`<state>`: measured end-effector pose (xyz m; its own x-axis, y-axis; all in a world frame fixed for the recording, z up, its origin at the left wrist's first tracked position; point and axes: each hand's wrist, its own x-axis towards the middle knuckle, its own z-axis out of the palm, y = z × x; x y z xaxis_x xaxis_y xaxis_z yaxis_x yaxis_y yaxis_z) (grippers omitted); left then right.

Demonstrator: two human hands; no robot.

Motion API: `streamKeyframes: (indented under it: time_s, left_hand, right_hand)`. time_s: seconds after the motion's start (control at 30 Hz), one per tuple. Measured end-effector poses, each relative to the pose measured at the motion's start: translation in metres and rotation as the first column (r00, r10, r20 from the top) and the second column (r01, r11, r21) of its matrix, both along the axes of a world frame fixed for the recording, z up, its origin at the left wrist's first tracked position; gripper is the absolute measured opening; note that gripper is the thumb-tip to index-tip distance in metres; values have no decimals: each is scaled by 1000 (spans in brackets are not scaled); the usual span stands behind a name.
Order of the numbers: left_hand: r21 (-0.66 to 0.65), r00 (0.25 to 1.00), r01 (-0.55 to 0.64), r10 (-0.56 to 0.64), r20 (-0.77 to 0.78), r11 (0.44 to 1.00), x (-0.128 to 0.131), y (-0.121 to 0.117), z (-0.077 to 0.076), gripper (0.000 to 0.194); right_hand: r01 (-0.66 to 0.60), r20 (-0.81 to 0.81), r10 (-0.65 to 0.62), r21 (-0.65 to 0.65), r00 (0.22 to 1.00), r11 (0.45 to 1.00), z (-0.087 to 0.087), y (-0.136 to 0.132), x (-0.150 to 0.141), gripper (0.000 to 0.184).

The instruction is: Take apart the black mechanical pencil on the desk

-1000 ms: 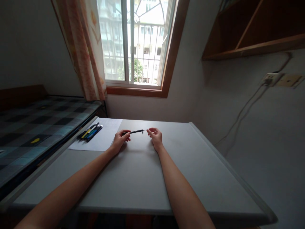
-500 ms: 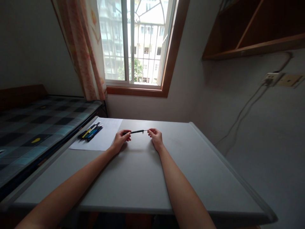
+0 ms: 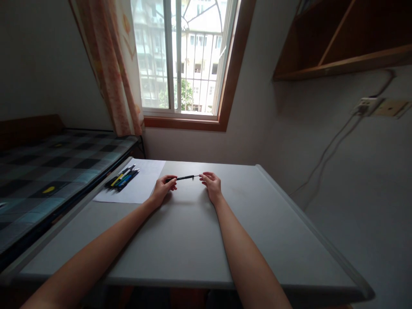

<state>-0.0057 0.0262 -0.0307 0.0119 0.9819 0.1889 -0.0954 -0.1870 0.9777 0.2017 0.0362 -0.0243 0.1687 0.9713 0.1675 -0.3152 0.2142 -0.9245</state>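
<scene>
Held a little above the table, a black pen point(image 3: 185, 177) lies nearly level between my two hands. My left hand point(image 3: 163, 189) is closed around its left end, thumb and fingers pressed on the barrel. From the pen's right end a thin rod point(image 3: 197, 175) sticks out, too fine to tell whether it is a refill or a lead. The thumb and index finger of my right hand point(image 3: 210, 185) pinch that rod's far end, while its other fingers are curled loosely.
Left of my hands, several pens point(image 3: 124, 177) lie bunched on a white sheet of paper point(image 3: 138, 195). The grey-white table point(image 3: 186, 249) has raised side edges. A checked mattress point(image 3: 74, 163) stands to the left, a window point(image 3: 189, 64) is behind, and a cable point(image 3: 331, 148) hangs at the right wall.
My right hand's fingers have shifted very slightly to the right, and the hand has turned a little. My left hand and the pen stay where they were.
</scene>
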Motion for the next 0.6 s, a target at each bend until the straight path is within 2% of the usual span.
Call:
streamKeyframes:
  time_s: [0.6]
  left_hand:
    - [-2, 1000, 3, -3, -6, 1000, 0, -1, 1, 44]
  right_hand:
    - [-9, 135, 7, 10, 991, 1000, -2, 3, -1, 23]
